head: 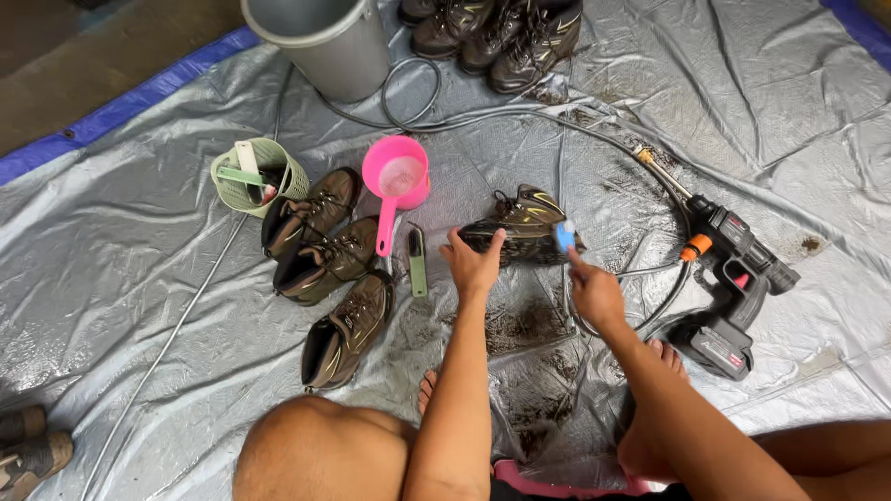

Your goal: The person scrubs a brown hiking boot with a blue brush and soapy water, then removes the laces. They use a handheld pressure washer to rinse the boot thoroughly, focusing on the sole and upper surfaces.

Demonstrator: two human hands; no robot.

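A muddy brown hiking shoe (520, 221) lies on its side on the grey tarp (111, 250). My left hand (471, 262) grips its heel end and holds it down. My right hand (594, 289) holds a small blue brush (564, 236) against the shoe's toe end. Dark dirt is scattered on the tarp just below the shoe, between my arms.
Three brown shoes (325, 269) lie to the left, with a green brush (418, 263), a pink scoop (396, 178) and a green basket (258, 176). A grey bucket (325, 42) and several more shoes (497, 32) stand at the back. A cordless spray gun (733, 278) with hose lies at right.
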